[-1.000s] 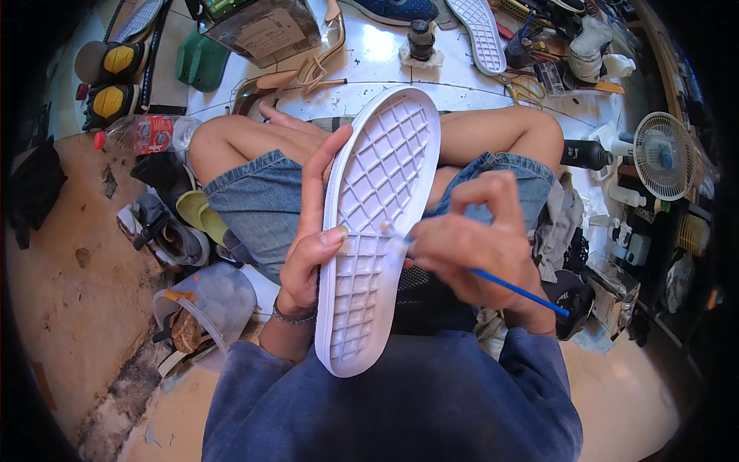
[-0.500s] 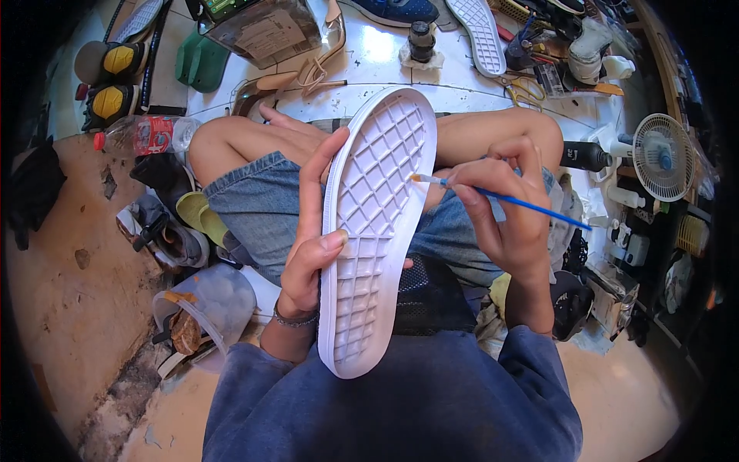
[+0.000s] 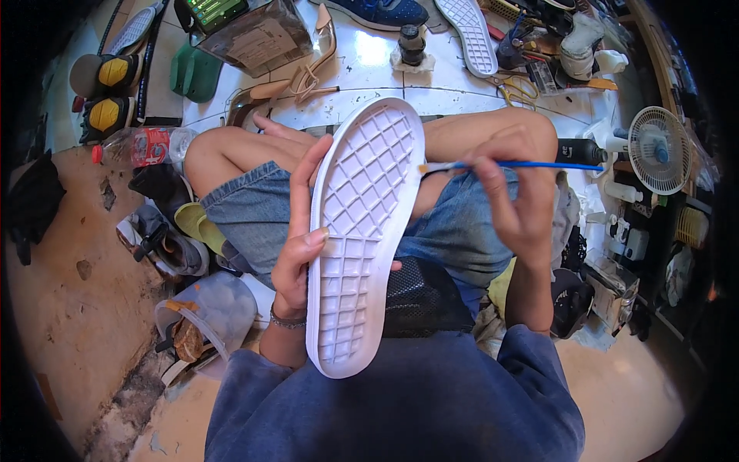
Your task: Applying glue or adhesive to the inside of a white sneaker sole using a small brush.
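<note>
A white shoe sole (image 3: 356, 258) with a raised grid inside stands nearly upright in front of me, its rim facing up. My left hand (image 3: 295, 258) is closed round its left side, thumb over the rim and fingers partly hidden behind. Between the fingers of my right hand (image 3: 514, 196) is a thin blue paintbrush (image 3: 546, 164), held almost level. The brush's bristles are at the sole's right rim, near its upper part; whether they touch it I cannot tell. My right fingers are slightly blurred.
Beyond my crossed legs, a small dark jar (image 3: 412, 46) stands on white tiles near another white sole (image 3: 469, 38) and yellow-handled scissors (image 3: 517, 91). A plastic bottle (image 3: 146, 146) and a clear bucket (image 3: 223, 304) are on the left. A fan (image 3: 660, 150) stands right.
The sole has shifted slightly left in my left hand. My right hand has drawn the brush from the inner grid out to the right rim, and its handle has swung up to nearly level.
</note>
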